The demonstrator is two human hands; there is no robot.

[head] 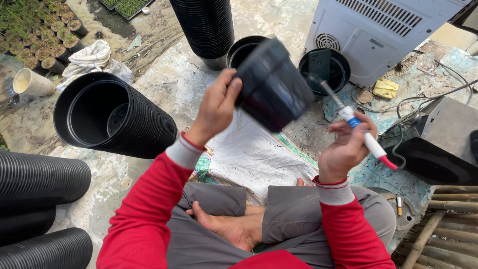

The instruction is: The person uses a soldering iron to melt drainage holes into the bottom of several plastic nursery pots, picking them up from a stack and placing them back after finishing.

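A black plastic pot [274, 84] is held up in mid-air — tilted and blurred — above a white woven sack. A slim white tool [361, 134] with a blue band, a red end and a metal tip is held just beside it.

Black pot [274, 84] in the left hand [215, 107] is motion-blurred, rim and surface detail unreadable, and the left fingers behind it are hidden. Metal tip of the white tool [366, 139] in the right hand [344, 149] is smeared against the dark pot lid [323, 69], its end unclear. Nested pot stacks [35, 209] at left, grey machine [383, 30] up top and bamboo rack [443, 224] at lower right are cut off by the edges; seedling pots [45, 35] too small to tell.
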